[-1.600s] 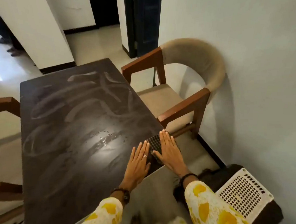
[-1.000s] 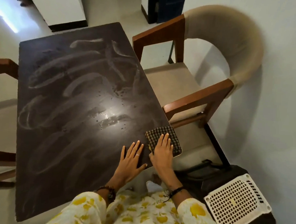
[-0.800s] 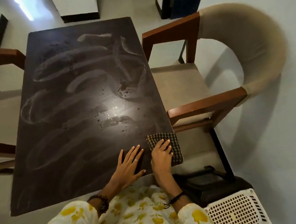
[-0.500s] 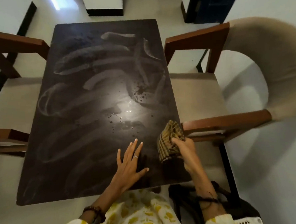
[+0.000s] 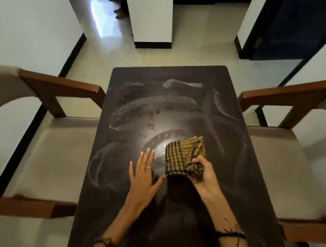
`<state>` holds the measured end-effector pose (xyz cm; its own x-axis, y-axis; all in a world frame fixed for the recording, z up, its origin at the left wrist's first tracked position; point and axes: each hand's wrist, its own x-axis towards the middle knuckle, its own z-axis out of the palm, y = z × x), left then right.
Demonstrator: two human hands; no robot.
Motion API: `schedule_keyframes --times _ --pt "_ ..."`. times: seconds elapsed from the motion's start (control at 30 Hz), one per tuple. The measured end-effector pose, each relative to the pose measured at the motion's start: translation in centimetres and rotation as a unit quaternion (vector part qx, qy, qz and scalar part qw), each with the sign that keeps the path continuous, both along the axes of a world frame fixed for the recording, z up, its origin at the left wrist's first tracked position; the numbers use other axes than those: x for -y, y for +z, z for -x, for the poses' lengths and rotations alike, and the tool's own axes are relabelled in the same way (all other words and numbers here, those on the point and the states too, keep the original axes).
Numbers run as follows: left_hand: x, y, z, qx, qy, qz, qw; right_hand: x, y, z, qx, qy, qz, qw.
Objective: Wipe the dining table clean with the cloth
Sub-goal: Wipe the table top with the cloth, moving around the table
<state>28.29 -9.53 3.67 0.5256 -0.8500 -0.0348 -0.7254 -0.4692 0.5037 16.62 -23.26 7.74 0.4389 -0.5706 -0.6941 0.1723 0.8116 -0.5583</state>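
Note:
The dark dining table (image 5: pixel 178 109) stretches away from me, streaked with pale smear marks and a few wet droplets near its middle. My right hand (image 5: pixel 203 173) grips a bunched yellow-and-black checked cloth (image 5: pixel 183 157) over the table's middle right. Whether the cloth touches the surface I cannot tell. My left hand (image 5: pixel 143 177) lies flat on the tabletop just left of the cloth, fingers spread and straight, a ring on one finger.
A wooden armchair with a beige seat (image 5: pixel 48 150) stands close on the left, and another armchair (image 5: pixel 282 155) close on the right. Beyond the table lie tiled floor, a white pillar (image 5: pixel 151 17) and a dark door (image 5: pixel 290 28). A person's feet (image 5: pixel 117 11) show at the far doorway.
My right hand picked the cloth up from the table's near right corner, bunched it, and carried it toward the middle. The view swung from the table's side to its end. My left hand stayed flat.

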Motion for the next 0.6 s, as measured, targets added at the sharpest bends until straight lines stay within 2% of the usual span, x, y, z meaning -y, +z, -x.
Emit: schedule_keyframes --times 0.13,0.2,0.27,0.3,0.37,0.47,0.53,0.6 --pt "4.0 -3.0 -9.6 0.041 -0.016 -0.004 0.999 3.2 -1.3 -8.5 -0.079 0.040 0.123 0.988" --pt "6.2 -4.6 -15.0 0.072 -0.016 0.002 0.997 4.9 -1.6 -12.5 -0.110 0.082 0.207 0.969" --pt "8.7 -6.1 -20.6 0.099 0.010 0.012 0.995 7.0 -2.1 -16.3 -0.146 0.118 0.305 0.934" --pt "9.8 -6.5 -23.2 0.107 0.031 0.013 0.994 7.9 -2.1 -17.9 -0.169 0.137 0.363 0.906" --pt "11.5 -7.4 -27.9 0.117 0.085 0.014 0.989 9.9 -2.3 -21.6 -0.203 0.170 0.494 0.828" --pt "13.0 -8.4 -32.7 0.119 0.146 -0.004 0.982 12.7 -3.2 -27.0 -0.209 0.203 0.631 0.719" --pt "13.7 -9.4 -34.6 0.100 0.179 -0.019 0.978 14.7 -4.5 -30.8 -0.221 0.270 0.676 0.649" --pt "14.2 -10.2 -35.4 0.087 0.195 -0.013 0.977 16.4 -5.8 -34.6 -0.239 0.394 0.655 0.598"
